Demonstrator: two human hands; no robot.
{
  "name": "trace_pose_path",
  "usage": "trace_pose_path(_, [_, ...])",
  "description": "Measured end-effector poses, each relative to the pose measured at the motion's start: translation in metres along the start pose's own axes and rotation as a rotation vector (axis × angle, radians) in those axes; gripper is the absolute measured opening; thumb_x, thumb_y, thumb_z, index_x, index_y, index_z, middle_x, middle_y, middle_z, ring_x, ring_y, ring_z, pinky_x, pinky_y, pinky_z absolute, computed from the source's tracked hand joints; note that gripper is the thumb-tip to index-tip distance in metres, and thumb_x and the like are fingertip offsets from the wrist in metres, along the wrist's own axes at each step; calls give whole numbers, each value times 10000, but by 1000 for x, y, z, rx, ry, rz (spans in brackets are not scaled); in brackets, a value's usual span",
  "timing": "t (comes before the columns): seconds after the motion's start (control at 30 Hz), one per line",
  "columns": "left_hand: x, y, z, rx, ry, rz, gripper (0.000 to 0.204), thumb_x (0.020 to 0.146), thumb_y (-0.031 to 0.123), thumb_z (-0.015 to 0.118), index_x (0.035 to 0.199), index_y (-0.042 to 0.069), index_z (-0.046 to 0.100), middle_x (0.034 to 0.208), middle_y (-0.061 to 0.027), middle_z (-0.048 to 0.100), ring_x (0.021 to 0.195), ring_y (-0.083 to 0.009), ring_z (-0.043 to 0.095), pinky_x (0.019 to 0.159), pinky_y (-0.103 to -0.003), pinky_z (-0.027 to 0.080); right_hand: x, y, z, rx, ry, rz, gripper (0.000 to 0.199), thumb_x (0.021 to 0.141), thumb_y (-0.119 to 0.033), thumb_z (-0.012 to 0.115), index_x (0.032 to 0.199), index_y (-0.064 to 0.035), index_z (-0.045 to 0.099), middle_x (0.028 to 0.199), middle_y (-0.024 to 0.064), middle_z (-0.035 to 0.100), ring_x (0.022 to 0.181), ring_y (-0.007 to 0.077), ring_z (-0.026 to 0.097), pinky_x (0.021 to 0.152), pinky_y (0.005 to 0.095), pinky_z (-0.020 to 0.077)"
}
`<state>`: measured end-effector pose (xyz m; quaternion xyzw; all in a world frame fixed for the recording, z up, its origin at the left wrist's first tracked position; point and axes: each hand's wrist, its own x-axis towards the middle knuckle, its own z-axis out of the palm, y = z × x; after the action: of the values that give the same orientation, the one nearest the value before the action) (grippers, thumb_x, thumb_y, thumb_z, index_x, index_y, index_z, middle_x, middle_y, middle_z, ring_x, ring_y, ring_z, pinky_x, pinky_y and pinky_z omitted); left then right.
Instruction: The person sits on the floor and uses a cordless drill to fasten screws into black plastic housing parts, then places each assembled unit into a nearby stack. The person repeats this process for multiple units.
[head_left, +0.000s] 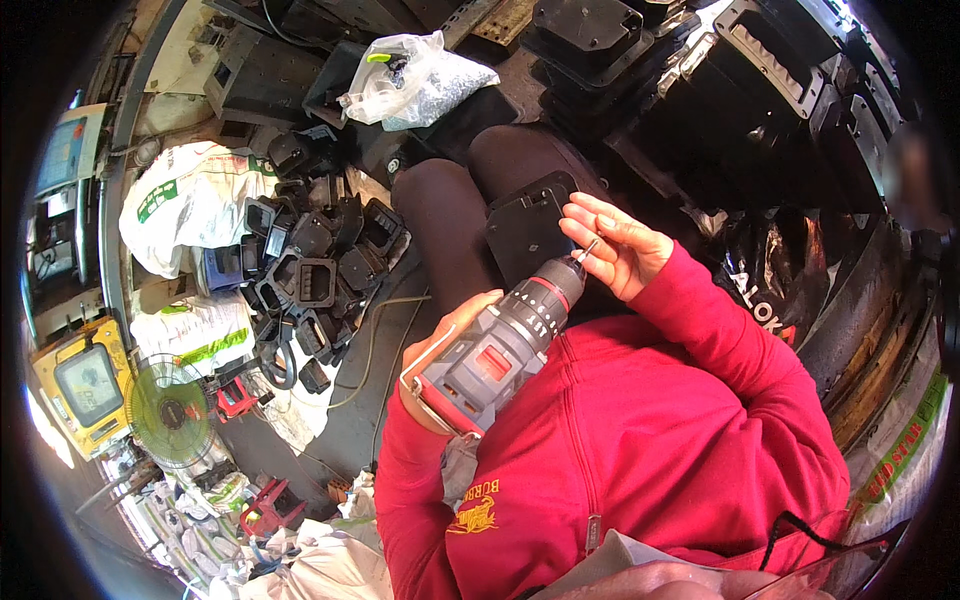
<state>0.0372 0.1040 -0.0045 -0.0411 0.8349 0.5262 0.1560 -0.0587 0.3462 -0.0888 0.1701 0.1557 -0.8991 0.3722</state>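
Observation:
My left hand (440, 335) is wrapped round a grey and red cordless drill (492, 362), which is tilted with its chuck up and to the right. A thin metal bit (588, 251) sticks out of the chuck. My right hand (625, 243) is at the bit's tip, palm partly turned up; thumb and a lower finger come together there, the other fingers stretch out. What they pinch is too small to make out. On my thighs, just beyond the chuck, lies a flat black plate-like part (525, 232) with rounded corners.
A heap of black frame-like parts (312, 280) lies on the left, beside a white sack (195, 200). A clear bag of small pieces (425, 85) stands ahead. Black housings (590, 45) are stacked at far right. A green fan (168, 412) and yellow-framed display (88, 385) stand left.

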Motion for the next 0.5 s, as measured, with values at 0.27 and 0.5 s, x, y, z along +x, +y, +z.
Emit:
trace_pose_path(0.27, [1,-8,6,-558,122,-346,577,689,79,784,1215,-2,560,1152,-101,625,962,-168,662,848,-265,538,-1,2,2,-76,2,12,475,937,-140,555,1368,-7,406,1323,120,522,1218,202,526,905,316,519])
trace_pose_path(0.5, [5,7,4,153,100,359,607,666,143,766,1224,20,558,1024,-83,668,800,-178,676,689,-272,518,-2,6,3,-32,81,24,376,951,-122,527,1306,-5,485,1232,93,603,1138,175,592,809,281,567])
